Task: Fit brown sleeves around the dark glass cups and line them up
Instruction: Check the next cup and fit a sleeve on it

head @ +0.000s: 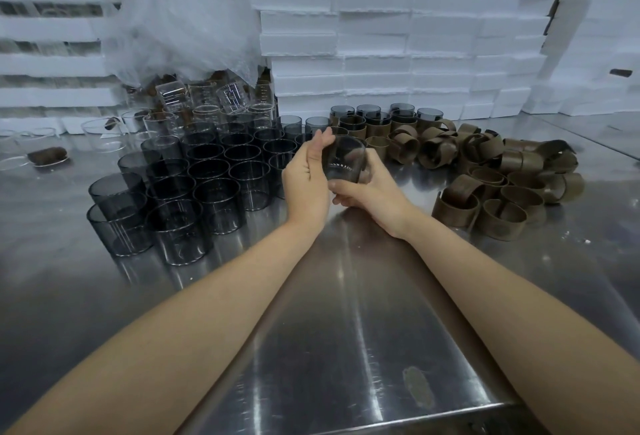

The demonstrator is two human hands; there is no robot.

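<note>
A dark glass cup (343,159) is held above the steel table (346,313), tilted with its mouth away from me. My right hand (367,188) grips it from below and the right, fingers curled round its base. My left hand (306,178) lies flat against the cup's left side with fingers straight. No sleeve shows on this cup. Several bare dark cups (207,175) stand in rows to the left. Brown sleeves (498,188) lie in a loose heap to the right. Several sleeved cups (377,119) stand in a row at the back.
White foam boxes (398,36) are stacked along the back wall. Clear glass cups (207,102) and crumpled plastic wrap (187,19) sit at the back left. A brown piece rests on a clear lid (46,155) at the far left. The table's front edge (346,424) is near me.
</note>
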